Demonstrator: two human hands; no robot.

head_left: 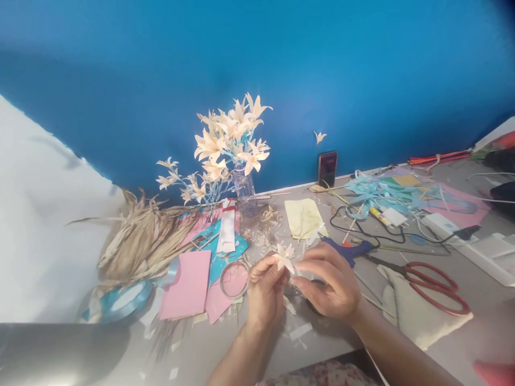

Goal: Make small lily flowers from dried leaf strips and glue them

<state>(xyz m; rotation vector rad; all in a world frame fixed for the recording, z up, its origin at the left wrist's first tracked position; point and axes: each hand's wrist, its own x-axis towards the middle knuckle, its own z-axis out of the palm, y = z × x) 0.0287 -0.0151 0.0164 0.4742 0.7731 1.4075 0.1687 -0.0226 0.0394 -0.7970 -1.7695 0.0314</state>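
Note:
My left hand [265,287] is closed, pinching a small cream artificial flower [285,258] at its base, with the pointed petals spread upward. Just right of it is my right hand [332,279], its thumb and fingers apart and curved toward the petals. The index fingertip is close to a petal; whether it touches I cannot tell. A blue glue gun [350,251] lies behind my right hand, partly hidden by it. Beyond my hands, similar cream flowers [231,131] on light-blue stems stand in a clear vase [245,193] by the blue wall.
Dried husks [132,236], a blue ribbon roll [129,300], pink paper [187,284] and a tape roll [234,279] lie on the left. To the right are red-handled scissors [434,287] on a cloth, cables, a power strip [488,254] and tangled blue ribbon [378,190]. A phone [327,169] leans against the wall.

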